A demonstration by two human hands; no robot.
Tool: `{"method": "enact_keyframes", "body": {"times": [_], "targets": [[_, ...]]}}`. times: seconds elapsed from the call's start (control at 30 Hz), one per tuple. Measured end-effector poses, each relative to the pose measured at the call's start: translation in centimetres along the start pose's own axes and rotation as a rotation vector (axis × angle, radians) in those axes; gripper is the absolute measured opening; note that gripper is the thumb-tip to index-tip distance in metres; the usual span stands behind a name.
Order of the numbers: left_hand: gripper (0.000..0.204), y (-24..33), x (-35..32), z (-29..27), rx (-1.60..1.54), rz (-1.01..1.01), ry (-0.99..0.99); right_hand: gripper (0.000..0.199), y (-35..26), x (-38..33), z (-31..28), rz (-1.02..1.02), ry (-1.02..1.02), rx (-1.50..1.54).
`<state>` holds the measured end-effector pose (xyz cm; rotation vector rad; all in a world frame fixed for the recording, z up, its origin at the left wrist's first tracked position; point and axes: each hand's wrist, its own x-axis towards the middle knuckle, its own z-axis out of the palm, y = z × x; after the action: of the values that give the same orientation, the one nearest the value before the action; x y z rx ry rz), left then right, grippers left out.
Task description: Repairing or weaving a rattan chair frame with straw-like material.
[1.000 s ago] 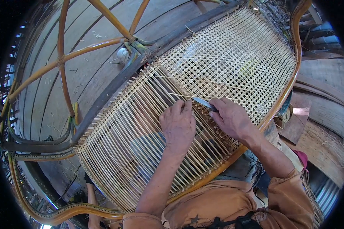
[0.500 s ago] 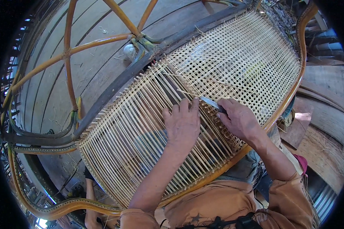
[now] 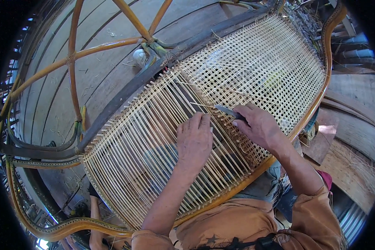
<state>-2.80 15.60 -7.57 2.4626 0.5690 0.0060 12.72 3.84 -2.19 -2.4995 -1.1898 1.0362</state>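
Observation:
My right hand [image 3: 258, 127] is closed round the dark handle of a knife [image 3: 225, 110]. Its blade points left, over the border between the two woven sections. Beside it, my left hand [image 3: 194, 139] rests on the seat's pale rattan strands [image 3: 129, 150], its fingers bent together and curled down. What the left fingertips pinch, if anything, is hidden. A loose strand end [image 3: 200, 103] sticks out just beyond them, near the blade tip. The left section has strands running one way with gaps between; the right section [image 3: 254, 58] is a finished-looking open lattice.
A glossy rattan frame [image 3: 71, 225] curves round the panel, with a dark pole [image 3: 112, 106] along its far edge. Crossed rattan poles [image 3: 73, 58] stand beyond, over a plank floor [image 3: 100, 79] with scraps. Another person's leg [image 3: 96, 221] shows at lower left.
My left hand has drawn back slightly toward me, its fingers curling in more. The knife has shifted a little left with my right hand.

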Motion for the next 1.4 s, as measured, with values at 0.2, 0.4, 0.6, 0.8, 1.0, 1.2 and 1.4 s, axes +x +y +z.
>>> {"method": "enact_keyframes", "body": {"times": [0.2, 0.4, 0.6, 0.8, 1.0, 1.2, 1.4], "targets": [[0.032, 0.5, 0.2, -0.9, -0.051, -0.038, 0.008, 0.019, 0.0, 0.3, 0.6, -0.06, -0.021, -0.197], [0.026, -0.7, -0.2, -1.3, -0.004, -0.05, 0.191, 0.017, -0.3, 0.4, -0.2, -0.102, -0.031, -0.242], [0.027, 1.5, -1.6, -3.8, -0.598, -0.264, 0.191, 0.024, -3.8, -1.8, -2.8, 0.124, 0.002, 0.088], [0.049, 4.1, -2.4, -1.4, -1.691, -0.61, -0.122, 0.031, -6.7, -4.6, 3.4, -0.002, 0.05, 0.325], [0.04, -0.8, -1.6, -1.5, -1.79, -0.709, 0.178, 0.023, -4.2, -4.8, 3.0, -0.301, 0.186, 0.355], [0.027, -1.8, 2.6, -3.0, -0.572, -0.554, 0.027, 0.014, -1.9, -1.0, 0.6, -0.044, 0.312, 0.37], [0.029, -1.8, 4.0, -2.1, -0.108, -0.345, 0.004, 0.019, -1.4, 3.1, 1.5, -0.138, 0.406, 0.138]]}}
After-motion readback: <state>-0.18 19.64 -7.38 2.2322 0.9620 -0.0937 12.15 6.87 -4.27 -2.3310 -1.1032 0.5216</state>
